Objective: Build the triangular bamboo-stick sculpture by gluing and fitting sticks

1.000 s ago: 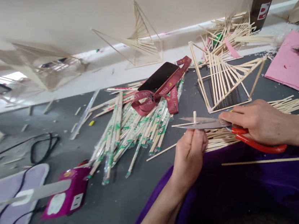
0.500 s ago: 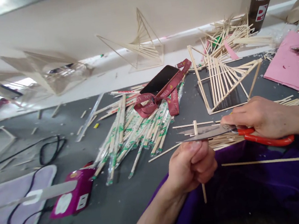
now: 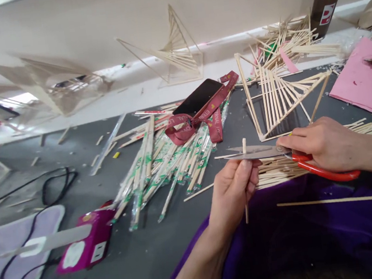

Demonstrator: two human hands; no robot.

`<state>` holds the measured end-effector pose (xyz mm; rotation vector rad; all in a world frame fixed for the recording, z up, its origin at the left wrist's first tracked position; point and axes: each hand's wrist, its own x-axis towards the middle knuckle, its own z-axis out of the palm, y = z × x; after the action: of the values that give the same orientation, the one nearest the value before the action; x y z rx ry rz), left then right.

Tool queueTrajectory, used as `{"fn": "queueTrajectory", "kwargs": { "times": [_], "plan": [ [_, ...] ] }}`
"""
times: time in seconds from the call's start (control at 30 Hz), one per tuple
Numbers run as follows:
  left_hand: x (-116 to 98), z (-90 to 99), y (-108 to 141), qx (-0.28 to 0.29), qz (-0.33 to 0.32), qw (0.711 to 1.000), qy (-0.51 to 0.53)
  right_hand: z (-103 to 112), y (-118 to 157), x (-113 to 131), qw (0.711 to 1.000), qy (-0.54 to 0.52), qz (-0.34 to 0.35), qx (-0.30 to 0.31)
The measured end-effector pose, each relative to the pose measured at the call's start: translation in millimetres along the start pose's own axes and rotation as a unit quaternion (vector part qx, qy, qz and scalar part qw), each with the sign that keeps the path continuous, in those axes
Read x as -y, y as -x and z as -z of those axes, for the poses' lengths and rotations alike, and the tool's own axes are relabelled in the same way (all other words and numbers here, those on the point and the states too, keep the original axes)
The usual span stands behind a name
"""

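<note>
Counter point(image 3: 139, 258): dark grey top, strewn with sticks and small scraps.
Stick frame point(image 3: 268, 102): on the counter beyond the right hand, a fan of slats between upright corners.
Wrapped sticks point(image 3: 143, 176): a loose heap left of centre, clear sleeves printed in green, the print too small to read.
Pink sheet point(image 3: 351, 80): flat at the far right.
Bottle point(image 3: 330, 2): dark, red-lidded, behind the pink sheet; "Perfect" reads in white, the next word unclear, with a red-and-white mark below.
Magenta box point(image 3: 84, 235): on the left, with a white patch and a white label whose marks are illegible.
Right hand point(image 3: 324, 147): closed on the scissors' handles.
Left hand point(image 3: 231, 188): fist closed round a bare stick.
Scissors point(image 3: 334, 172): orange handles, blades slightly parted.
Phone point(image 3: 197, 96): dark screen up, on the heap.
Lanyard point(image 3: 216, 126): dusty red, beside the phone, pale lettering partly readable as "ETER" and "ERNAL".
Bare stick point(image 3: 244, 144): roughly upright, its top between the blades, its lower end below the fist.
</note>
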<state>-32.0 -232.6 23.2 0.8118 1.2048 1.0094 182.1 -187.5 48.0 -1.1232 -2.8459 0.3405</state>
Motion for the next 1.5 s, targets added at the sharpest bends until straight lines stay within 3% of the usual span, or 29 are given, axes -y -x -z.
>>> {"fn": "queueTrajectory", "kwargs": {
  "times": [0.13, 0.33, 0.53, 0.7, 0.77, 0.9, 1.03, 1.23, 1.5],
  "plan": [
    [7, 0.7, 4, -0.002, -0.023, 0.999, -0.030, -1, 0, 10, 1.000, 0.006, -0.005, -0.010],
    [2, 4.1, 7, 0.098, 0.058, 0.988, 0.103, -4, 1, 5, 0.999, -0.035, 0.017, 0.008],
    [-3, 9.3, 6, 0.230, 0.127, 0.938, 0.224, 2, 2, -3, 0.994, -0.100, 0.039, 0.018],
    [-4, 14.7, 2, 0.332, 0.167, 0.881, 0.294, 4, 0, -7, 0.987, -0.147, 0.056, 0.038],
    [-5, 15.0, 1, 0.330, 0.156, 0.888, 0.281, 2, -1, -8, 0.985, -0.156, 0.058, 0.032],
    [-3, 10.5, 3, 0.242, 0.087, 0.949, 0.182, -2, -2, -4, 0.985, -0.160, 0.051, 0.022],
    [6, 4.2, 8, 0.187, 0.064, 0.978, 0.070, 2, -1, 4, 0.991, -0.117, 0.027, 0.052],
    [16, 3.9, 8, 0.174, 0.064, 0.983, 0.011, 7, -1, 6, 0.993, -0.088, 0.025, 0.070],
    [10, 1.1, 11, 0.218, 0.096, 0.964, 0.116, -1, -1, 2, 0.992, -0.095, 0.069, 0.038]
  ]
}}
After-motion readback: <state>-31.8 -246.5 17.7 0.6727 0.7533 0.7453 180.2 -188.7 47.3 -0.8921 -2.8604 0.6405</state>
